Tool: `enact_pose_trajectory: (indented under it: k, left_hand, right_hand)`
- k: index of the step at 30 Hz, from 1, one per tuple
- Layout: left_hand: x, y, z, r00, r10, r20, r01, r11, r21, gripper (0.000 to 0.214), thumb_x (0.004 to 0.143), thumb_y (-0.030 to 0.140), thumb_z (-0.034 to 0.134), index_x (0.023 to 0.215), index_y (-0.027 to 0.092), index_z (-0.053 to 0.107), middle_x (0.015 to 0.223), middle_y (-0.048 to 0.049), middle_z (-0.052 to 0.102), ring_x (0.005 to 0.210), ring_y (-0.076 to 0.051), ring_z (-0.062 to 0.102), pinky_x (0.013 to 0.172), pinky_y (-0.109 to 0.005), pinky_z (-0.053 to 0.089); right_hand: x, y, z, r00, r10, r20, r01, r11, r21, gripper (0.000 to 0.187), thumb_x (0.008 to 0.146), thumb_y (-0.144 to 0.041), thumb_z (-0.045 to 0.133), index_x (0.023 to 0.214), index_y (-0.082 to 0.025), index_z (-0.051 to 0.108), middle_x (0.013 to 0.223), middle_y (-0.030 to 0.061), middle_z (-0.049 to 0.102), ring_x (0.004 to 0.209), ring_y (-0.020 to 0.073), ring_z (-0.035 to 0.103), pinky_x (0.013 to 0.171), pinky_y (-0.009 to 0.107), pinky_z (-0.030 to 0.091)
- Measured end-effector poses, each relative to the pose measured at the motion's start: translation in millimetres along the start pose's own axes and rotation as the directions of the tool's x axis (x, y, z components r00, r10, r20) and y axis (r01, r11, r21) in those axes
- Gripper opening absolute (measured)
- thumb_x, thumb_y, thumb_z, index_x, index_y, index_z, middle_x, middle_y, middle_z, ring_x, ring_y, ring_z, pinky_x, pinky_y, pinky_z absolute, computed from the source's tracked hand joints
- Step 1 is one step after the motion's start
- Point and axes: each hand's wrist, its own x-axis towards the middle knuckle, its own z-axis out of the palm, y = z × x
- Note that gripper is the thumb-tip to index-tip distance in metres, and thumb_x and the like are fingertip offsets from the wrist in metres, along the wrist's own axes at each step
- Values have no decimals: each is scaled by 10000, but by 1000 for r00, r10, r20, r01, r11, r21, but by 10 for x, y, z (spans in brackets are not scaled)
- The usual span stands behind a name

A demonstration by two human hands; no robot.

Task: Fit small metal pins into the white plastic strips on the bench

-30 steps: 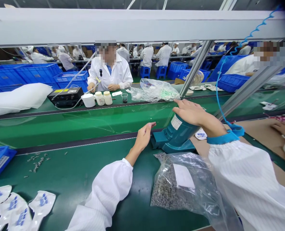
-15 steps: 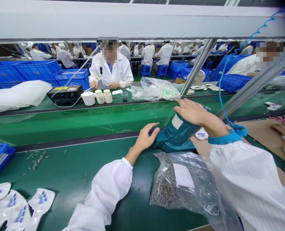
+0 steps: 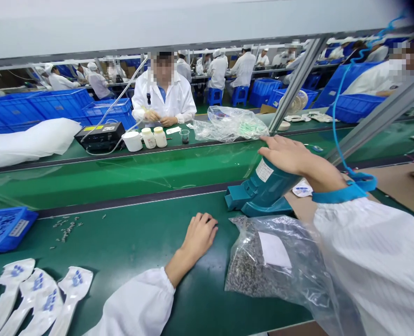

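My right hand (image 3: 291, 156) lies over the top of a teal plastic device (image 3: 268, 184), fingers and thumb curved over its upper end. The device leans, with a white label on its side and a square spout at its lower left. My left hand (image 3: 198, 235) rests on the green work surface (image 3: 137, 266) left of the spout, fingers loosely bent with a gap beside the thumb; I see nothing in it. Just below the device lies a clear plastic bag (image 3: 256, 268) of small greyish parts with a white paper label. A blue coiled cord (image 3: 340, 140) runs to my right wristband (image 3: 343, 190).
Small loose parts (image 3: 67, 228) are scattered at left near a blue bin (image 3: 9, 228). White shaped pieces with blue print (image 3: 70, 287) lie lower left. Cardboard (image 3: 396, 186) is at right, beside a metal post (image 3: 298, 84). Across the line sits a co-worker (image 3: 165, 98) behind white bottles (image 3: 154, 137).
My left hand has drawn back from the device's spout, down and to the left onto the work surface. My right hand stays on top of the device. The view has shifted slightly.
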Motion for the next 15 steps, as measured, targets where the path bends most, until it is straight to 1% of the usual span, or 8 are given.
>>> enact_pose_trajectory:
  k: [3, 5, 8, 10, 12, 14, 15]
  left_hand:
    - [33, -36, -15, 999, -33, -1, 33, 999, 38, 235, 997, 212, 445, 1026, 220, 678, 1021, -67, 663, 955, -235, 596, 838, -357, 472]
    - [20, -149, -94, 998, -60, -11, 61, 996, 70, 234, 990, 195, 444, 1006, 230, 675, 1002, -62, 667, 942, -233, 601, 830, -350, 468]
    - [-170, -467, -296, 988, -146, -56, 152, 981, 120, 242, 979, 174, 430, 1041, 235, 656, 1006, -65, 675, 945, -242, 606, 835, -362, 465]
    - [-366, -725, -453, 970, -221, -98, 233, 962, 144, 248, 963, 162, 422, 1056, 225, 643, 1002, -72, 682, 939, -257, 610, 836, -381, 472]
    - [-529, -939, -590, 947, -286, -149, 308, 938, 156, 267, 946, 149, 404, 1064, 201, 637, 1057, -102, 679, 972, -289, 605, 861, -428, 476]
    - [-583, -1031, -673, 923, -328, -201, 360, 920, 154, 317, 939, 133, 368, 1130, 185, 616, 1167, -128, 653, 1048, -311, 590, 908, -469, 468]
    - [-555, -1014, -688, 916, -329, -230, 363, 924, 123, 337, 942, 136, 358, 1173, 185, 599, 1217, -128, 637, 1096, -311, 579, 946, -477, 459]
  right_hand:
    - [8, 7, 11, 1000, -3, 3, 3, 1000, 2, 676, 940, -501, 264, 1534, -190, 355, 1559, 118, 391, 1431, 350, 339, 1154, 534, 302]
    - [6, 4, 7, 1000, -12, 6, 12, 1000, 4, 671, 941, -493, 258, 1531, -190, 356, 1559, 112, 393, 1439, 337, 329, 1157, 523, 303]
    - [-5, -15, -17, 1000, -4, 16, 4, 1000, 4, 674, 942, -486, 247, 1537, -187, 345, 1568, 115, 376, 1440, 338, 325, 1153, 521, 303]
    - [-12, -29, -35, 1000, 4, 30, -5, 1000, 5, 686, 941, -487, 243, 1546, -175, 330, 1572, 128, 365, 1438, 345, 324, 1151, 525, 298]
    - [-13, -33, -46, 999, 5, 35, -5, 1000, 6, 688, 940, -484, 243, 1548, -173, 326, 1571, 133, 365, 1442, 344, 317, 1153, 527, 289]
    - [-6, -24, -43, 1000, -1, 24, 0, 1000, 12, 680, 941, -492, 243, 1541, -187, 342, 1570, 122, 369, 1444, 346, 314, 1154, 534, 286]
    - [-1, -16, -37, 1000, -3, 17, 3, 1000, 17, 675, 942, -497, 246, 1535, -195, 352, 1569, 116, 373, 1443, 349, 316, 1152, 538, 290]
